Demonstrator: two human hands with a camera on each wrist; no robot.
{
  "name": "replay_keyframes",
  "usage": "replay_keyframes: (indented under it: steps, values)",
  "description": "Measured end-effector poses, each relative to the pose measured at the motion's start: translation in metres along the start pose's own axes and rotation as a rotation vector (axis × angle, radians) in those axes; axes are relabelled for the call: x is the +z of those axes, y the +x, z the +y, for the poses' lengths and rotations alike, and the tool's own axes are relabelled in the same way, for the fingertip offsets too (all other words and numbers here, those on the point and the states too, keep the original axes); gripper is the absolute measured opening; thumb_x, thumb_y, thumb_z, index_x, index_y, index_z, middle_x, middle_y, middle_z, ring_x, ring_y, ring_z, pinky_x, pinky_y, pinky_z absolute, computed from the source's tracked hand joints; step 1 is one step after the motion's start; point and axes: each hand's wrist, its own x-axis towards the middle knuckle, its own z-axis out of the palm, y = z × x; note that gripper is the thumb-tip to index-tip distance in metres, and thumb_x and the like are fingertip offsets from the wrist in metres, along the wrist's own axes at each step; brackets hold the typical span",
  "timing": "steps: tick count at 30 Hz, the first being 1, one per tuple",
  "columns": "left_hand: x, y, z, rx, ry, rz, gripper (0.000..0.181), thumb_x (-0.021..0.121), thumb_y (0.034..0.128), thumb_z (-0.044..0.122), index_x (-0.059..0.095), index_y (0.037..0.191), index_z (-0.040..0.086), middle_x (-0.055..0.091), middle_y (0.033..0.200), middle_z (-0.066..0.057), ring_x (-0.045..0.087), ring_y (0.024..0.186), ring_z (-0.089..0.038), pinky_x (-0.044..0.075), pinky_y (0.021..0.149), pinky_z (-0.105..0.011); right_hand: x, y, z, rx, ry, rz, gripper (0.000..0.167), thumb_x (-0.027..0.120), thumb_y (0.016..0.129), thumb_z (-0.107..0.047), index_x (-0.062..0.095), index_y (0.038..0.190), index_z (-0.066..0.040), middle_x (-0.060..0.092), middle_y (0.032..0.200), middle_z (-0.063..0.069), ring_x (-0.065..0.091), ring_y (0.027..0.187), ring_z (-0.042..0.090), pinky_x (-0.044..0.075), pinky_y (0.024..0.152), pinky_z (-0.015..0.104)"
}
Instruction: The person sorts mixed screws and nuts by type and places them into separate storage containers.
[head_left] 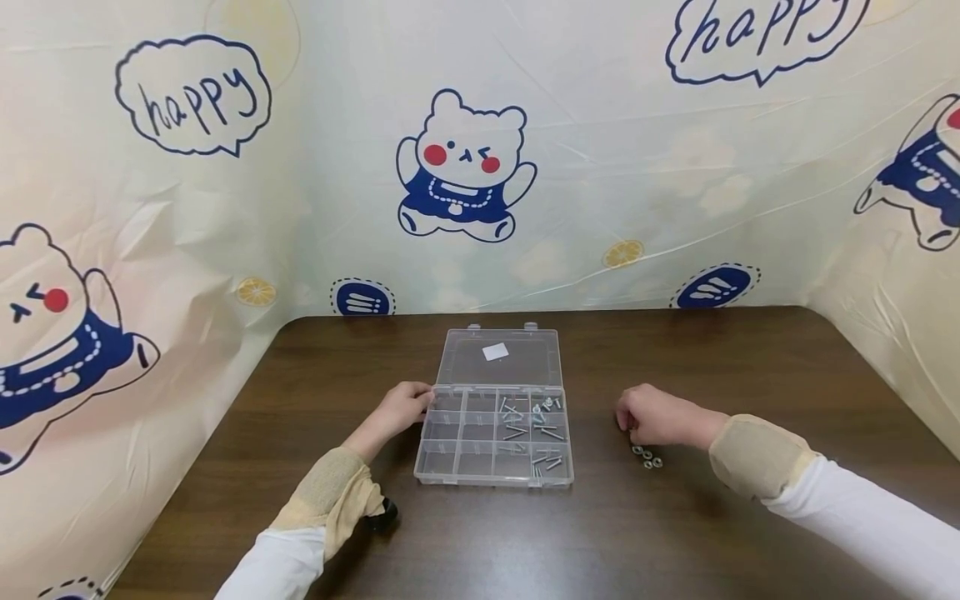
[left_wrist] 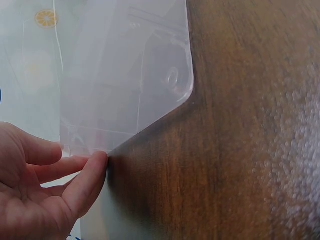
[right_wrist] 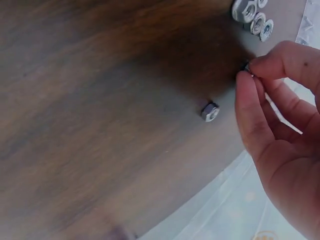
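Note:
A clear plastic compartment box (head_left: 475, 482) lies with its lid (head_left: 517, 367) folded back. Short metal screws (head_left: 515, 433) sit in several compartments on its right side. At the box's left edge, my left hand (head_left: 405, 406) grips the wall between thumb and fingers (left_wrist: 92, 175). To the right of the box, my right hand (head_left: 656, 414) pinches a small metal nut (right_wrist: 246, 66) between thumb and fingertips, mostly hidden by them. Another nut (right_wrist: 210, 111) lies alone on the table close to this hand. Several flanged nuts (right_wrist: 245, 10) lie grouped nearby.
The dark wooden table (head_left: 337, 358) has rounded far corners, and a printed curtain (head_left: 585, 167) hangs behind it. A small white label (head_left: 495, 352) shows at the lid. A black object (head_left: 382, 515) is at my left wrist.

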Motion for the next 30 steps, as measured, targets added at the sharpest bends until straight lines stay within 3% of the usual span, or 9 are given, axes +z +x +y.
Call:
replay_keyframes:
  steps: [5, 10, 23, 30]
  values:
    - [0.000, 0.001, 0.001, 0.001, 0.001, -0.001, 0.031, 0.040, 0.0944, 0.002, 0.049, 0.117, -0.018, 0.055, 0.111, -0.030, 0.056, 0.103, -0.036, 0.054, 0.080, -0.037, 0.002, -0.002, -0.004, -0.003, -0.038, 0.024, 0.019, 0.059, 0.057, 0.005, 0.052, 0.058, -0.013, 0.045, 0.056, -0.008, 0.040, 0.051, 0.006, 0.036, 0.043, 0.018]
    - [0.001, 0.002, 0.001, -0.007, -0.001, -0.003, 0.031, 0.041, 0.0943, 0.003, 0.049, 0.117, -0.017, 0.055, 0.112, -0.029, 0.056, 0.103, -0.036, 0.053, 0.081, -0.037, 0.000, -0.002, -0.009, -0.013, -0.059, 0.047, 0.017, 0.061, 0.058, 0.003, 0.054, 0.058, -0.012, 0.046, 0.056, -0.009, 0.041, 0.052, 0.005, 0.038, 0.044, 0.018]
    - [-0.001, 0.002, 0.002, -0.030, -0.005, -0.013, 0.032, 0.040, 0.0949, 0.003, 0.048, 0.118, -0.017, 0.053, 0.115, -0.030, 0.054, 0.106, -0.037, 0.052, 0.083, -0.038, -0.025, 0.007, -0.056, -0.174, -0.041, 0.190, 0.014, 0.061, 0.066, 0.003, 0.057, 0.067, -0.010, 0.045, 0.065, -0.008, 0.042, 0.058, 0.004, 0.040, 0.048, 0.015]
    - [-0.001, 0.004, 0.002, -0.029, -0.009, -0.017, 0.031, 0.040, 0.0946, 0.002, 0.048, 0.117, -0.018, 0.053, 0.115, -0.031, 0.054, 0.106, -0.037, 0.053, 0.082, -0.038, -0.027, 0.019, -0.076, -0.261, -0.013, 0.270, 0.014, 0.059, 0.065, 0.004, 0.058, 0.067, -0.009, 0.046, 0.066, -0.007, 0.042, 0.059, 0.003, 0.039, 0.048, 0.013]
